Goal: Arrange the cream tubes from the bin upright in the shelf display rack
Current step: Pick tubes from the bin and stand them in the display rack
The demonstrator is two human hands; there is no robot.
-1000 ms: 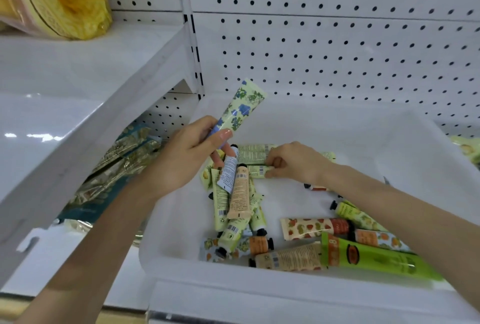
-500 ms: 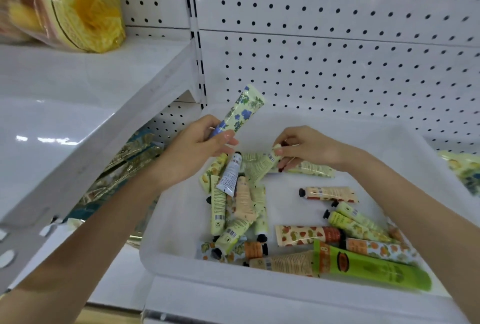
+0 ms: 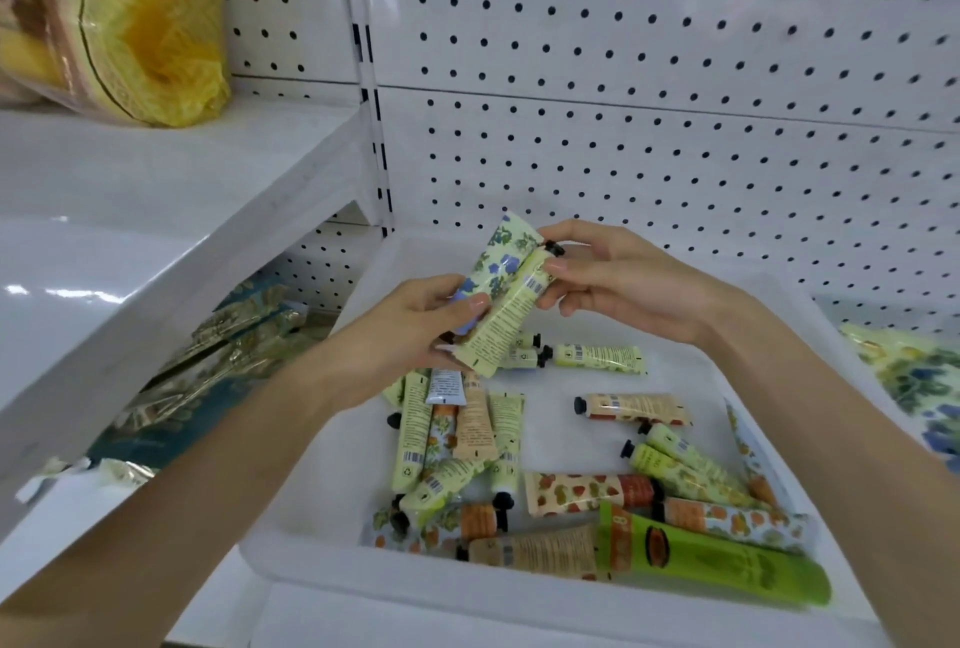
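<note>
Item in hand: two cream tubes, being held together above the far end of the white bin (image 3: 322,517). The left hand (image 3: 410,330) is gripping a blue-flowered cream tube (image 3: 501,265), fingers and thumb curling round its lower part. Its flat crimped end is pointing up and away, and its cap end is hiding inside the hand. The right hand (image 3: 623,284) is pinching a pale green printed cream tube (image 3: 506,322) at its black-capped end, between thumb and fingertips. The two tubes are lying side by side and touching. Both long axes are running on one diagonal, from lower left by the left hand to upper right by the right hand, but the tubes are facing opposite ways: the printed tube's cap is sitting up at the right hand, while its crimp is resting down at the left hand's fingertips. Judgement: the printed tube is being added to the first, and is likely needing an end-for-end turn before both can stand the same way up. Stock in bin: loose tubes (image 3: 410,434) are lying flat and crisscrossed on the bin floor, below the hands and nearer the person, with a large green tube (image 3: 727,562) lying along the near wall. The display rack is not showing in view. A white shelf (image 3: 130,190) is running off to the left, and pegboard (image 3: 675,76) is standing behind the bin.
</note>
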